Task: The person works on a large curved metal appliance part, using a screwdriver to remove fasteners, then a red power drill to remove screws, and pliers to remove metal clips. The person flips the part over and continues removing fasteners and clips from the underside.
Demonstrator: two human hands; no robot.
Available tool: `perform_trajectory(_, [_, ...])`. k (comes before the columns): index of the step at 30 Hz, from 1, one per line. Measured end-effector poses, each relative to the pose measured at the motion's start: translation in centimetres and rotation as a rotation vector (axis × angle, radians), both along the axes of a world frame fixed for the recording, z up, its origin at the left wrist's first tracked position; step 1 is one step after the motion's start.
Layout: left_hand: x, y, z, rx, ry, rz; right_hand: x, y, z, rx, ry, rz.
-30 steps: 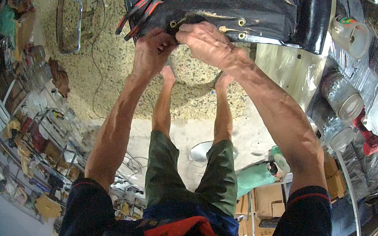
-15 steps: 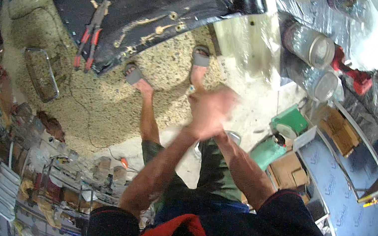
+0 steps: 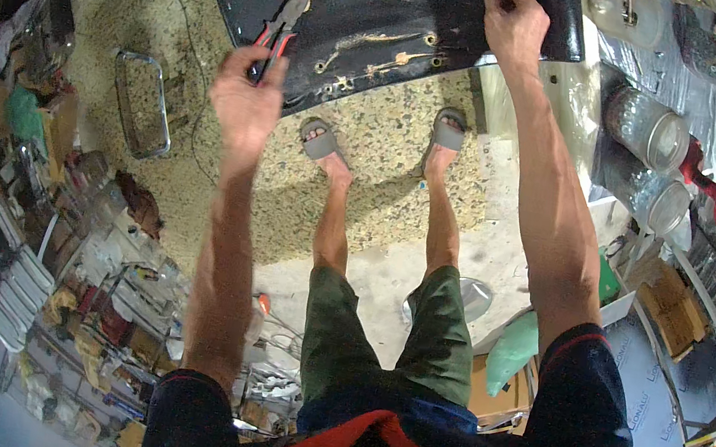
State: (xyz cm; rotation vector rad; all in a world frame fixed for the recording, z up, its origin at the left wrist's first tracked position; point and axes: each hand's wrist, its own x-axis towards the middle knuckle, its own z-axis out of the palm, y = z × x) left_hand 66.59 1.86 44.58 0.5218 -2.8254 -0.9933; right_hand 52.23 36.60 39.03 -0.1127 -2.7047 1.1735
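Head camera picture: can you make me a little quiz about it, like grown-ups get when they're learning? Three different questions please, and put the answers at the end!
1. Which hand is nearer the pliers?
2. True or false: the pliers are green all over.
3. Fill the gap: the feet wear grey, open-toed ____.

Key:
1. The left hand.
2. False; red and black show on their handles.
3. Sandals.
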Motion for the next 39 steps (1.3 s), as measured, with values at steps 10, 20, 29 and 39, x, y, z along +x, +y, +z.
perform_trajectory(10, [-4.7, -1.3, -2.4, -0.495, 0.037, -0.218, -0.4, -1.0, -0.1, -0.129, -0.241, -0.014])
perform_trajectory(20, [-6.1, -1.5, -2.2, -0.415, -0.237, -0.321, -6.8, 16.1, 4.8, 0.377, 0.135, -0.280])
perform_trajectory(29, [-5.0, -4.9, -1.2, 0.007, -0.267, -0.114, 1.0, 6.8, 8.6, -0.178, -0.590, 0.233])
perform_trajectory(39, [9.7, 6.2, 1.6, 1.227, -0.456, 0.438, 24.2, -13.8, 11.2, -1.082, -1.351, 0.169])
